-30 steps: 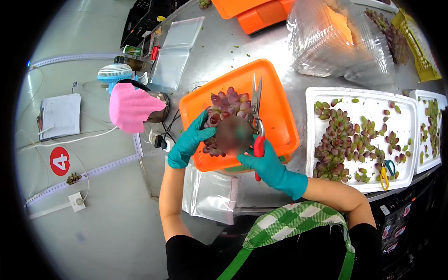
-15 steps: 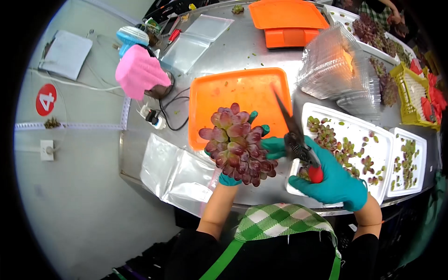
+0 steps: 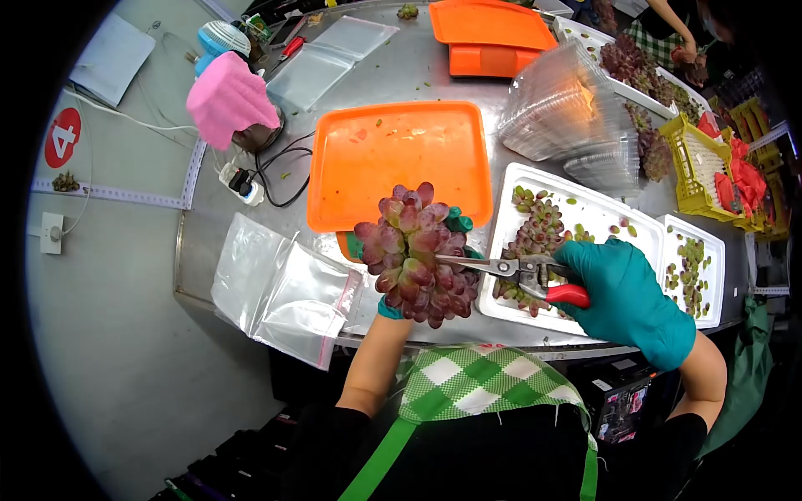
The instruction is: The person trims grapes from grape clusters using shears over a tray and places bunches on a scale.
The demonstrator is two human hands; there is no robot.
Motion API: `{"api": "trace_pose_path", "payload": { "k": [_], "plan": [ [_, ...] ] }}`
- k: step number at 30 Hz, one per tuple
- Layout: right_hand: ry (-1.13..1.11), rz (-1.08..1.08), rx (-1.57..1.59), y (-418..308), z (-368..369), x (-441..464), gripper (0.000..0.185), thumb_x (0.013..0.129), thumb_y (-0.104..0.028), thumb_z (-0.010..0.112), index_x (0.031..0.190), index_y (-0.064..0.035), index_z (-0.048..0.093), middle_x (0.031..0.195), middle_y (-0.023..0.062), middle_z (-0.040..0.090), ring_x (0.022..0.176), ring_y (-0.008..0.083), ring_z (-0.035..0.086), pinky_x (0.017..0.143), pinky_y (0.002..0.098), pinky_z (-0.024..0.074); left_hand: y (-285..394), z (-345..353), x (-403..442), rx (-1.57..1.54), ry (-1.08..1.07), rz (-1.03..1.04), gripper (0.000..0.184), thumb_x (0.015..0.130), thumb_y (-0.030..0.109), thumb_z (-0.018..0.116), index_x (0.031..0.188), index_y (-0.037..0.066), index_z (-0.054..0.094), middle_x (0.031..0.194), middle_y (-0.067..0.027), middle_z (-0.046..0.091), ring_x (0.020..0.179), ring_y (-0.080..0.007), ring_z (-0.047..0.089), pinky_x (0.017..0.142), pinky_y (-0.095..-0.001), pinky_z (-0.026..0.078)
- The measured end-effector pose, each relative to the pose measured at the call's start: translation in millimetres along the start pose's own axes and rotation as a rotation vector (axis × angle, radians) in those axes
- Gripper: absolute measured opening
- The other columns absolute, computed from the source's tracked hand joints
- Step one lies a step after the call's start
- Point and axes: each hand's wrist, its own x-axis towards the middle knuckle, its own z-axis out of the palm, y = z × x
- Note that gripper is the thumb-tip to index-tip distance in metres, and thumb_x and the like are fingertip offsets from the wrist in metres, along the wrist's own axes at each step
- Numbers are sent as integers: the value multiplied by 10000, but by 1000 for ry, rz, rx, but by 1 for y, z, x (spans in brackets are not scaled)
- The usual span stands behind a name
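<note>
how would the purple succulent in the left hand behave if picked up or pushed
The succulent is probably fragile: loose leaves in the white tray suggest leaves detach readily. Its thick, plump leaves may make it fairly heavy for its size. Its rounded, bulky head could roll if set down and pushed.

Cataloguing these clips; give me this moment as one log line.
left hand: holding plant from beneath | right hand: gripping shears, blades at plant | orange tray: beyond plant
</note>
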Motion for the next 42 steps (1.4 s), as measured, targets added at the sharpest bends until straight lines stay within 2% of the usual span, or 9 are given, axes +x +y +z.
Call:
{"api": "trace_pose_path", "payload": {
  "k": [4,7,10,17,23,26,29,32,42],
  "plan": [
    [67,-48,-145,-6,-4,-2,307,626,-227,703,781,-70,489,585,98,506,518,295,508,499,383,387,1,1,0,-6,-15,17,775,733,452,543,1320,64,216,1305,-112,330,1163,-248,381,969,-369,322],
    [59,-15,-183,-13,-6,-5,319,608,-186,702,813,-60,492,599,92,493,546,305,505,534,384,382,4,0,-4,-4,-29,16,780,731,460,539,1321,66,215,1306,-113,328,1165,-250,380,970,-370,322],
    [95,-34,-157,-21,-8,-9,319,637,-238,695,772,-61,465,580,95,490,512,285,496,512,375,376,4,-3,-5,-8,-40,-2,785,729,469,536,1321,67,213,1308,-114,325,1166,-251,378,970,-372,322],
    [-8,-66,-81,-35,-8,-7,283,691,-243,655,779,-46,472,606,107,488,545,296,518,536,378,390,-5,-5,-7,-22,-75,-75,797,724,489,528,1323,71,209,1311,-116,320,1168,-255,375,971,-376,322],
    [-128,104,-75,-42,-18,-4,299,718,-289,637,769,-42,475,608,122,496,523,320,519,527,410,412,-9,-6,-6,-31,-80,-101,807,720,507,520,1324,74,205,1314,-118,314,1170,-258,372,971,-379,322],
    [-119,58,-147,-43,-23,-3,238,716,-240,618,749,-46,484,591,111,499,481,292,517,487,389,400,-9,-7,-5,-32,-76,-97,812,718,515,517,1325,76,204,1316,-119,312,1172,-259,370,972,-381,322],
    [-84,0,-330,-50,-25,0,319,735,-329,612,749,-45,469,585,114,493,505,310,509,493,400,385,-12,-4,-2,-29,-73,-105,817,716,524,513,1326,78,202,1317,-120,309,1173,-261,369,972,-383,322],
    [-54,-63,-481,-65,-32,-2,260,728,-266,601,750,-37,480,601,94,498,518,254,529,512,372,384,-15,-1,-1,-14,-69,-114,823,713,533,510,1326,79,200,1318,-121,307,1174,-262,367,972,-384,321],
    [31,-233,-762,-83,-41,1,272,723,-276,603,757,-34,485,615,97,506,534,254,536,520,369,391,-22,5,-13,-14,-48,-138,841,706,561,498,1328,85,195,1323,-125,298,1177,-267,362,973,-390,321]
  ]
}}
